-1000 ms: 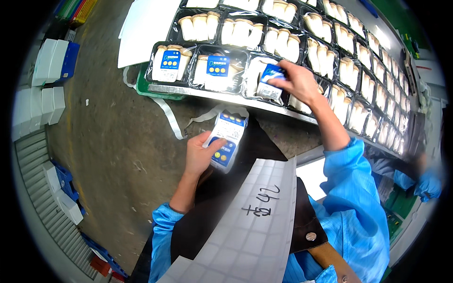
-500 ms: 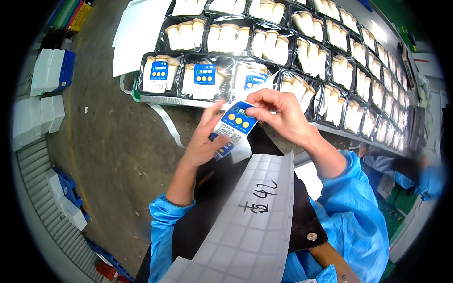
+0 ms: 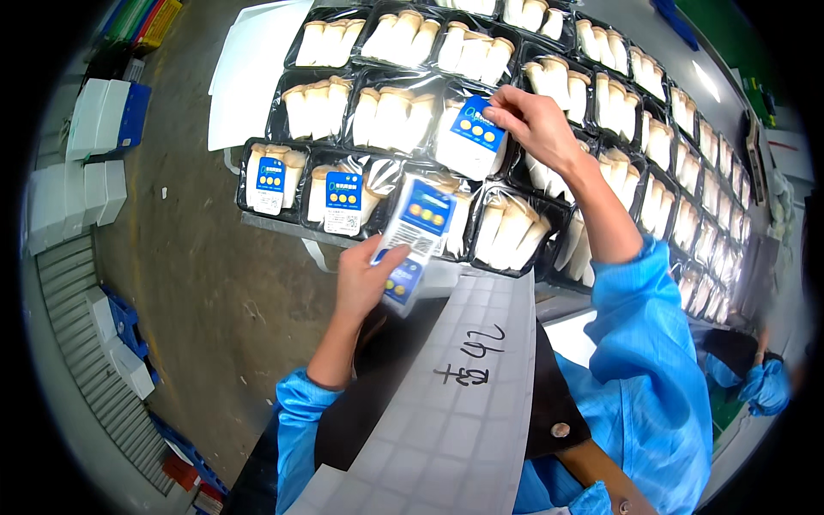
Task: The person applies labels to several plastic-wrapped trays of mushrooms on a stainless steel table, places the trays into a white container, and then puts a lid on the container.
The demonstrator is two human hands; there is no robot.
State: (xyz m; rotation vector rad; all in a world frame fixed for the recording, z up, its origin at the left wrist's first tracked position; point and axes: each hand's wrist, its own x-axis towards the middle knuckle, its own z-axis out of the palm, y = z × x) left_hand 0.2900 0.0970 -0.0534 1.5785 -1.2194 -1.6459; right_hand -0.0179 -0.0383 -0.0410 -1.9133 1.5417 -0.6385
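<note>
My left hand (image 3: 364, 279) grips a strip of blue-and-white stickers (image 3: 417, 225) between thumb and fingers, in front of the nearest row of trays. My right hand (image 3: 541, 129) reaches farther out and pinches a single blue-and-white sticker (image 3: 472, 137) by its upper right edge. That sticker hangs over a black tray of king oyster mushrooms (image 3: 403, 116) or its neighbour; whether it touches the film, I cannot tell. Two wrapped trays at the near left bear stickers, one on the leftmost tray (image 3: 293, 165). The strip partly hides the tray beside them.
Rows of film-wrapped mushroom trays (image 3: 611, 105) cover the metal table (image 3: 283, 225). White sheets (image 3: 245, 73) lie at its far left. White boxes (image 3: 96, 116) and blue crates stand along the left wall. Another person's blue sleeve (image 3: 764, 386) shows at the right.
My right hand has moved away from the strip, forward over the second row, carrying one sticker. My left hand keeps the strip, which now stands apart from the right hand. The view has shifted.
</note>
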